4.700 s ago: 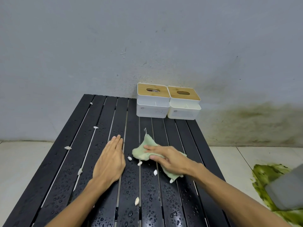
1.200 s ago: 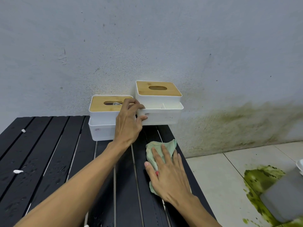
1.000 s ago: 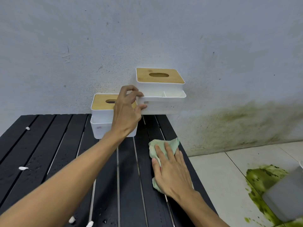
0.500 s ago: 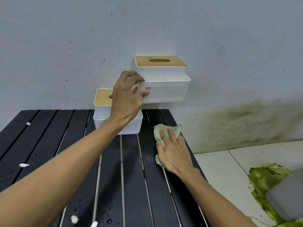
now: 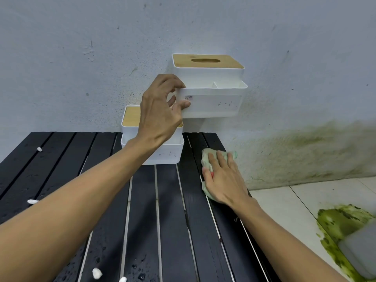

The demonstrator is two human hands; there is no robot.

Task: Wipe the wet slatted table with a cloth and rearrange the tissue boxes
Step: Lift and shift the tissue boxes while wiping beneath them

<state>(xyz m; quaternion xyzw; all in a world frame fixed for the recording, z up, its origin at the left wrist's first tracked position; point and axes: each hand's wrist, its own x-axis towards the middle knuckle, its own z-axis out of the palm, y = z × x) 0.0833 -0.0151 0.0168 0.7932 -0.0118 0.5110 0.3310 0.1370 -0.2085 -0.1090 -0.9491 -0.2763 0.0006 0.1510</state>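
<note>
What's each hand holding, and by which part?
Left hand grips the raised tissue box by its left end, fingers over the tray rim, thumb on the front. Right hand holds nothing, pressing flat on the cloth.

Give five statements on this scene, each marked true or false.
1. The left hand holds the lifted tissue box clear of the slatted table. True.
2. The second tissue box stands on the table by the wall. True.
3. The lifted box has no lid. False: its wooden lid is on.
4. The right hand presses the green cloth flat on the slats. True.
5. The cloth lies at the table's left edge. False: it is near the right edge.
</note>
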